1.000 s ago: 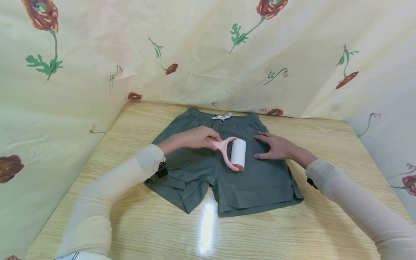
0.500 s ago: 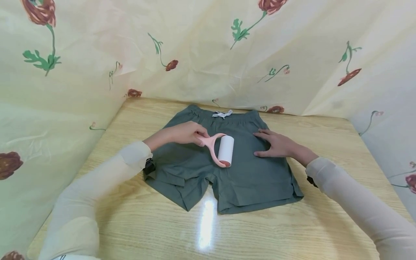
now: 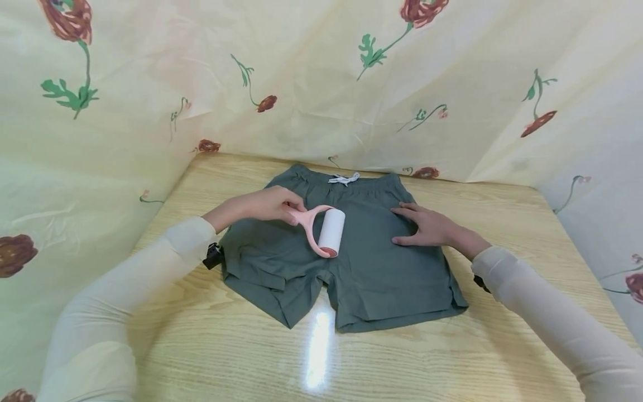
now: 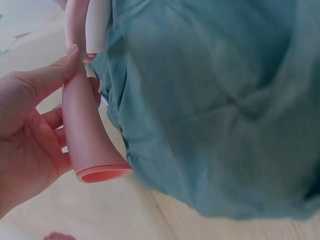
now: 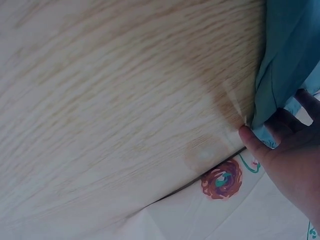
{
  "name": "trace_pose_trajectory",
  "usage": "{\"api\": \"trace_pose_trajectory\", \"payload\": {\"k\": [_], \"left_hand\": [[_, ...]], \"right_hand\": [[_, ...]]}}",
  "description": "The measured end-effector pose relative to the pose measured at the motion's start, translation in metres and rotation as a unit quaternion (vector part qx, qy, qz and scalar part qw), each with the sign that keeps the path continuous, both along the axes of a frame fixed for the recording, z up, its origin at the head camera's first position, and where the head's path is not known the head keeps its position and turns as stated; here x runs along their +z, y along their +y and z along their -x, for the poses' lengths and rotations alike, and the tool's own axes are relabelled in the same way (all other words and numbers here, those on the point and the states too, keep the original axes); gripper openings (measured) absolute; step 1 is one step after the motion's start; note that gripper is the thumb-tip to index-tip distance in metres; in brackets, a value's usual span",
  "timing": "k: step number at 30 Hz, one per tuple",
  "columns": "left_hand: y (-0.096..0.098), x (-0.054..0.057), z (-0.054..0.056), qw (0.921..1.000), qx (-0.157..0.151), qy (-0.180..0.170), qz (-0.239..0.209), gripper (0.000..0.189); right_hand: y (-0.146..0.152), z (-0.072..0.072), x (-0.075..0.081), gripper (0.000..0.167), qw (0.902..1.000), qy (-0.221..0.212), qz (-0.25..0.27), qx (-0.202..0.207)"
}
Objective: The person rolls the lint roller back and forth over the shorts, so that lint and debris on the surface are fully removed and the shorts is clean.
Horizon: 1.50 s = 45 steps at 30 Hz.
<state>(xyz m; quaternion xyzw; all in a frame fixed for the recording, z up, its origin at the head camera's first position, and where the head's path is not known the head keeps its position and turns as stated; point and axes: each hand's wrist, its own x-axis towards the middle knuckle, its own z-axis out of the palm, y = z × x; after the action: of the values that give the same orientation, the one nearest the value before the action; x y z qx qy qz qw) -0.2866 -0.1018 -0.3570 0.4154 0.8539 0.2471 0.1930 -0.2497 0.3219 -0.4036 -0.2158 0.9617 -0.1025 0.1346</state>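
Dark green shorts [image 3: 382, 273] lie spread on the table, their waistband toward the back wall and a white drawstring [image 3: 344, 178] tied at its middle. My left hand [image 3: 276, 203] grips the pink handle of a lint roller [image 3: 331, 231]; its white roll rests on the shorts near the centre seam. In the left wrist view, thumb and fingers wrap the pink handle [image 4: 87, 120], its hollow end toward the camera. My right hand [image 3: 424, 224] rests on the right side of the shorts, fingers spread. The right wrist view shows that hand [image 5: 290, 145] at the cloth's edge.
The wood-grain table [image 3: 241, 357] carries a bright light reflection in front of the shorts. Flower-printed cloth [image 3: 311, 84] hangs behind and along both sides, meeting the table's edges. The left leg of the shorts has a fold [image 3: 261, 277] near its hem.
My left hand has drawn the lint roller leftward across the shorts, from the right leg to near the centre seam. The right hand stays in place, and the shorts lie as before.
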Motion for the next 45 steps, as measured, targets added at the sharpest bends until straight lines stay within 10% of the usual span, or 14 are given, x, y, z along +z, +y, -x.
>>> {"api": "trace_pose_trajectory", "payload": {"k": [32,45], "left_hand": [[-0.079,0.012,0.008,0.9974,0.055,-0.042,0.019,0.015],[-0.099,0.016,0.000,0.9935,0.080,0.041,0.070,0.010]], "right_hand": [[0.001,0.001,0.003,0.090,1.0000,-0.008,0.005,-0.001],[0.001,-0.001,0.002,0.089,1.0000,-0.007,0.005,0.000]]}}
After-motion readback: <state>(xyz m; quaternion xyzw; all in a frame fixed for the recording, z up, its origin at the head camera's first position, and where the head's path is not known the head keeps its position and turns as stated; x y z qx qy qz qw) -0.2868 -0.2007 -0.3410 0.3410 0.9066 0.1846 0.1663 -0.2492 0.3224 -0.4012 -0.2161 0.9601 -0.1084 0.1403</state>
